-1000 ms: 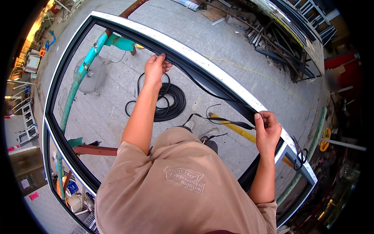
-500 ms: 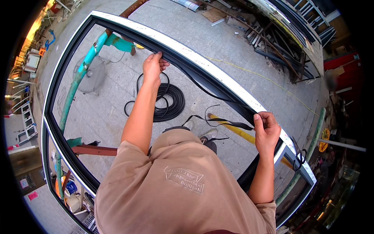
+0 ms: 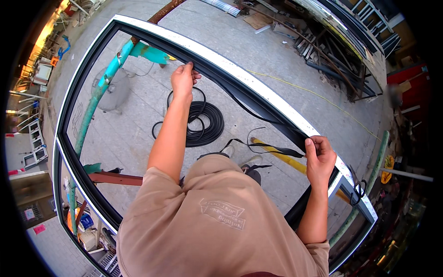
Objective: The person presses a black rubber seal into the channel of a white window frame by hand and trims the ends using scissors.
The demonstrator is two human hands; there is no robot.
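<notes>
A large window frame [image 3: 258, 82], white-faced with a black inner channel, surrounds me, propped on pipes. Along its far bar runs a black rubber sealing strip [image 3: 240, 102], sagging out of the channel between my hands. My left hand [image 3: 183, 83] pinches the strip against the far bar, thumb and forefinger together. Near the bar's right corner, my right hand [image 3: 321, 159] is closed with its thumb on the strip at the frame's inner edge. A loose flat tail of strip [image 3: 281, 151] hangs from there toward my feet. The fingertips partly hide the strip.
On the floor inside the frame lies a coil of black strip [image 3: 213, 124]. Green pipe [image 3: 99, 94] and yellow pipe [image 3: 277, 154] pass below the frame. A rack of metal profiles [image 3: 341, 60] stands at the far right. A thin yellow cord [image 3: 318, 95] crosses the floor.
The whole view has shifted slightly, so everything sits a little further right. Both hands keep nearly the same places on the frame and strip.
</notes>
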